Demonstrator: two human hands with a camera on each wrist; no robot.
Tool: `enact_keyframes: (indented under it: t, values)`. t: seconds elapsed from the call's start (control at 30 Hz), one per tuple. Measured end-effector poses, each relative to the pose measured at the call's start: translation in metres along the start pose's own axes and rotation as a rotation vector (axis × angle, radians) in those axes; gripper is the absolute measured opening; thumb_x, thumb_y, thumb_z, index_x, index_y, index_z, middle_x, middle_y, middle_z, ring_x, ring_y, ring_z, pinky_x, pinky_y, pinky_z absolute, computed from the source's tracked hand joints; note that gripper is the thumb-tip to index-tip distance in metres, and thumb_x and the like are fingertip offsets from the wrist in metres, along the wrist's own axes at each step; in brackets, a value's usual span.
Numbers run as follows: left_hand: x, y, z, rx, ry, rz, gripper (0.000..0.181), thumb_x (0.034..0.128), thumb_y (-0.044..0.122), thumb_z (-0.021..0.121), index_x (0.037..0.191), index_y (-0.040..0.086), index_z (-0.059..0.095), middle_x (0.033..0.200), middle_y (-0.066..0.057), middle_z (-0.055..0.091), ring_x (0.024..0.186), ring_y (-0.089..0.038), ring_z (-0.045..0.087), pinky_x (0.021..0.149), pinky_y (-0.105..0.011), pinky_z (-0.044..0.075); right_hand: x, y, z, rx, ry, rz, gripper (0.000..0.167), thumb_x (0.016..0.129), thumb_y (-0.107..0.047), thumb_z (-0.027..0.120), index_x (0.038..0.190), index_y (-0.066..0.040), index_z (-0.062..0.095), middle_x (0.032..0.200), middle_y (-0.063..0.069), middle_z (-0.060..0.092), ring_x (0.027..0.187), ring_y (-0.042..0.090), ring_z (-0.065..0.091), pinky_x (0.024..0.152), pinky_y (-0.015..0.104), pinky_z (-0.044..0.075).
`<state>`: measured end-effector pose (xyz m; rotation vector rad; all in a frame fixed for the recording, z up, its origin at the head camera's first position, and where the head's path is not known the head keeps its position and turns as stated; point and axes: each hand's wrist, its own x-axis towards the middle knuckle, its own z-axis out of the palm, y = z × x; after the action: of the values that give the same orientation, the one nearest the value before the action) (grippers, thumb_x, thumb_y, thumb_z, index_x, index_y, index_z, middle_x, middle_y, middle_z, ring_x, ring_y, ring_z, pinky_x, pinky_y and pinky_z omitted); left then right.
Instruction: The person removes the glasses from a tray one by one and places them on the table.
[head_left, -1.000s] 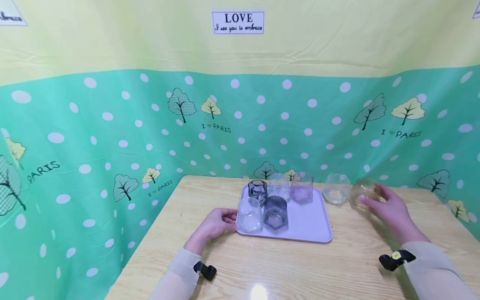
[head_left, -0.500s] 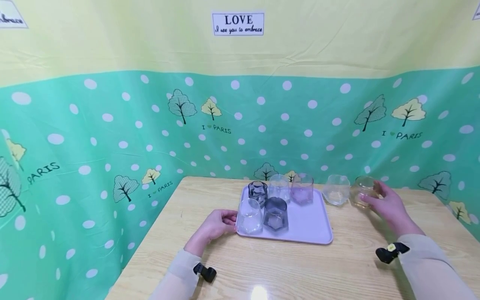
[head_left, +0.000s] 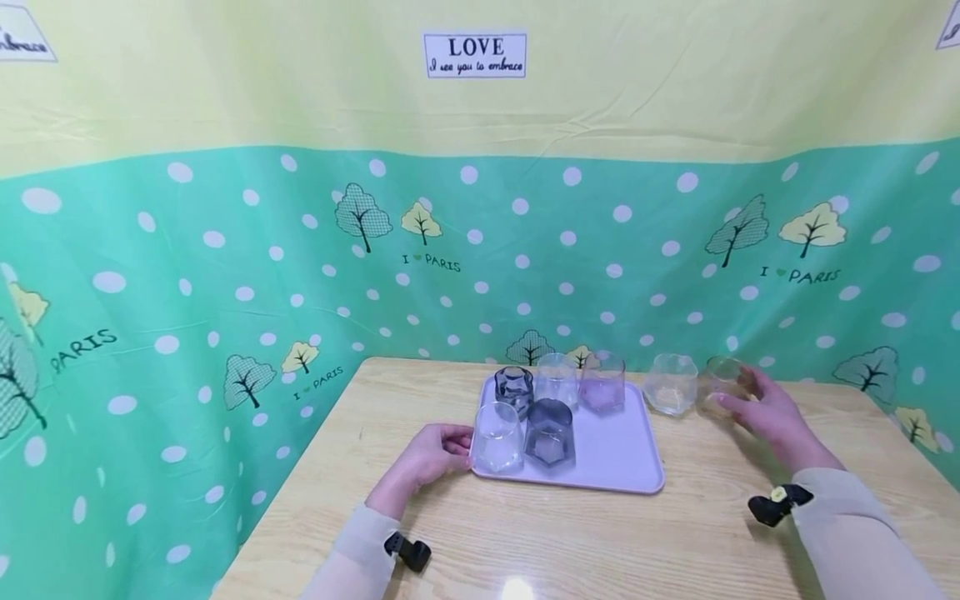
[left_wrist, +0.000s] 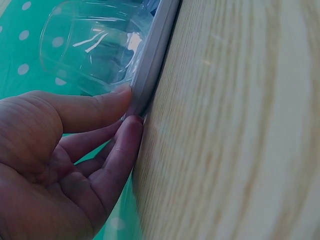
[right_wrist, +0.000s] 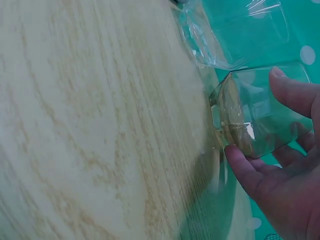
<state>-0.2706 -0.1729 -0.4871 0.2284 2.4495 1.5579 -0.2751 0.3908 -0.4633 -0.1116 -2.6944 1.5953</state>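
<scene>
My right hand (head_left: pixel 772 419) holds a pale amber drinking glass (head_left: pixel 718 390) at the table's back right, thumb on the near side and fingers round the far side. In the right wrist view the amber glass (right_wrist: pixel 257 112) is upright, its base at or just above the wood; I cannot tell which. My left hand (head_left: pixel 429 458) pinches the near left corner of a lilac tray (head_left: pixel 618 467). The left wrist view shows the thumb on the tray's rim (left_wrist: pixel 150 62) and fingertips under its edge, beside a clear glass (left_wrist: pixel 100 47).
Several glasses stand on the tray: a clear one (head_left: pixel 498 440), a grey one (head_left: pixel 550 437), a dark wavy one (head_left: pixel 513 390), another clear one (head_left: pixel 557 382) and a purple one (head_left: pixel 602 387). A faceted clear glass (head_left: pixel 670 387) stands between tray and amber glass. Behind hangs a curtain (head_left: pixel 450 308).
The amber glass, tilted one second ago, has come upright in my right hand, beside the faceted clear glass. The right forearm has shifted slightly left. My left hand stays at the tray's corner.
</scene>
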Motion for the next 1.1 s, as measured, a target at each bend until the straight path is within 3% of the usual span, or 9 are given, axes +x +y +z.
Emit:
enact_keyframes:
  t: [0.13,0.27,0.5,0.73,1.1]
  values:
    - [0.0022,0.0017,0.0004,0.0,-0.001,0.011,0.061,0.0814,-0.008,0.084,0.139,-0.006,0.064,0.111,-0.008,0.072,0.097,-0.02,0.068,0.087,-0.032,0.06,0.0016,0.0002,-0.0035,-0.014,-0.013,-0.002,0.102,0.108,-0.037,0.066,0.168,0.002,-0.007,0.171,0.038,0.002,0.151,0.064,0.017,0.109,0.051,0.05]
    - [0.0036,0.0031,0.0018,0.005,0.004,0.022,0.061,0.0811,-0.009,0.084,0.139,-0.006,0.065,0.109,-0.007,0.072,0.096,-0.02,0.068,0.087,-0.033,0.06,0.0009,-0.0007,-0.0065,0.007,-0.025,-0.005,0.103,0.107,-0.037,0.066,0.168,0.0,-0.01,0.171,0.037,-0.002,0.152,0.064,0.014,0.115,0.068,0.034]
    - [0.0034,0.002,0.0049,0.007,-0.012,0.039,0.06,0.0808,-0.008,0.084,0.138,-0.007,0.065,0.108,-0.007,0.072,0.095,-0.019,0.068,0.087,-0.034,0.06,-0.0039,-0.0001,-0.01,-0.008,-0.029,-0.003,0.101,0.109,-0.034,0.064,0.167,0.002,-0.011,0.17,0.038,-0.003,0.149,0.066,0.019,0.115,0.07,0.035]
    - [0.0031,-0.0023,0.0023,-0.016,-0.004,0.055,0.061,0.0791,-0.01,0.084,0.137,-0.009,0.065,0.108,-0.008,0.072,0.095,-0.021,0.068,0.084,-0.031,0.06,-0.0019,0.0006,-0.0056,0.004,-0.036,-0.021,0.099,0.109,-0.029,0.064,0.167,0.003,-0.009,0.17,0.039,-0.001,0.15,0.065,0.018,0.112,0.054,0.047]
    - [-0.002,-0.0053,-0.002,-0.012,-0.015,0.082,0.063,0.0783,-0.009,0.084,0.137,-0.012,0.063,0.109,-0.008,0.072,0.095,-0.02,0.068,0.083,-0.03,0.06,0.0002,0.0019,-0.0008,0.01,-0.021,-0.011,0.101,0.108,-0.028,0.066,0.166,0.003,-0.011,0.169,0.04,-0.002,0.149,0.067,0.015,0.117,0.071,0.032]
